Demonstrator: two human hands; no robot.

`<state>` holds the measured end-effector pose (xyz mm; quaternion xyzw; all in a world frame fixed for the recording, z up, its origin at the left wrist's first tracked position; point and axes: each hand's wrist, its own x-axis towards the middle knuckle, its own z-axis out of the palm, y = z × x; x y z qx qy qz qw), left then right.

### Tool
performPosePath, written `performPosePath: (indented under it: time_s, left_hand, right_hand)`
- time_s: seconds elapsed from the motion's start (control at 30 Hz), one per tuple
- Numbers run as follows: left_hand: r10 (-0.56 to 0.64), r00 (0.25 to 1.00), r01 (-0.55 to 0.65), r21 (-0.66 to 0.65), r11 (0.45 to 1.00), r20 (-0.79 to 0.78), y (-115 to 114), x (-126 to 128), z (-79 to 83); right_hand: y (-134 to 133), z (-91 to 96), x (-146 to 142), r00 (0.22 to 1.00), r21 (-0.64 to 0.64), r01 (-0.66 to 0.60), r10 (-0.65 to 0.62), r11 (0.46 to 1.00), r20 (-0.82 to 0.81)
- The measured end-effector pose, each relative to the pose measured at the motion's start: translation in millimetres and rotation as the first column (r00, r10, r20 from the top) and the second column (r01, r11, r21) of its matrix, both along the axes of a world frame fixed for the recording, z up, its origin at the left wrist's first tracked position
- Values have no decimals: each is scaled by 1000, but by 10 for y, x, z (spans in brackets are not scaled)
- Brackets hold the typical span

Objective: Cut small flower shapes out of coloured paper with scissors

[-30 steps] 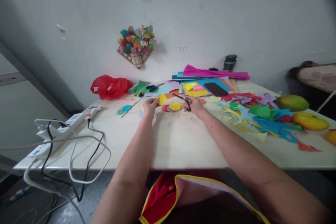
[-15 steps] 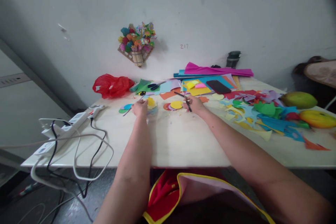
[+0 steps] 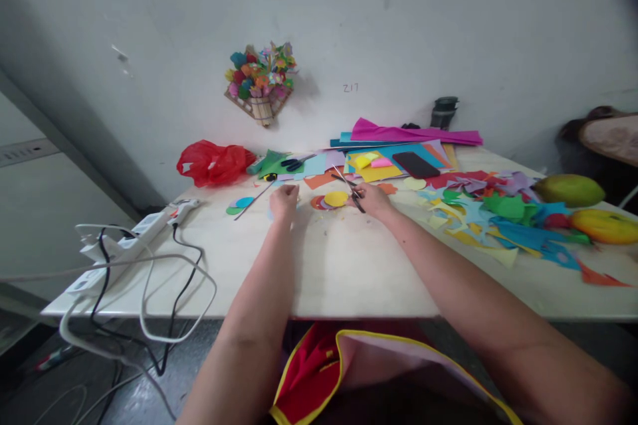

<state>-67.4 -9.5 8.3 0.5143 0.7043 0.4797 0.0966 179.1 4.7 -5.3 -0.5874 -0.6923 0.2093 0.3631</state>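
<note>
My left hand (image 3: 285,201) is on the table with its fingers curled closed. It covers the spot of some yellow and pale paper pieces, so whatever it grips is hidden. Left of it lies a thin dark stick (image 3: 254,200), beside overlapping green and blue paper circles (image 3: 244,202). My right hand (image 3: 371,200) holds a pair of scissors (image 3: 357,200) with dark handles, the blades spread and pointing away to the left. Between both hands rests a small row of paper circles, the yellow circle (image 3: 335,198) on top.
Paper scraps (image 3: 513,209) and two mango-like fruits (image 3: 568,190) cover the right side. Coloured sheets, a phone (image 3: 415,165) and dark-handled scissors (image 3: 292,164) lie at the back. A red plastic bag (image 3: 214,163) and a corded power strip (image 3: 119,255) are at left.
My left hand has moved right, away from the thin stick, which now lies on the table, and over the yellow paper piece. My right hand stays put; the scissors' blades look wider apart.
</note>
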Motion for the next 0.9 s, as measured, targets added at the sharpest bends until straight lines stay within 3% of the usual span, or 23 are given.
performPosePath:
  time_s: [0.2, 0.37, 0.57, 0.67, 0.9]
  left_hand:
    - [-315, 949, 315, -14, 949, -25, 1, 339, -116]
    - [-402, 913, 404, 5, 915, -72, 12, 423, -161]
    - [-555, 820, 566, 59, 822, -142, 55, 436, -245]
    - [-583, 796, 596, 40, 802, -167, 43, 477, -252]
    - [-553, 797, 567, -11, 823, -242, 57, 504, -226]
  right_hand:
    - [-91, 114, -9, 994, -64, 24, -17, 998, 111]
    - [-72, 108, 11, 982, -70, 94, -81, 993, 168]
    - [-77, 128, 36, 960, -53, 152, -134, 987, 247]
    - [-86, 135, 31, 957, -55, 158, -139, 986, 257]
    - [-93, 135, 34, 953, -52, 167, -148, 985, 263]
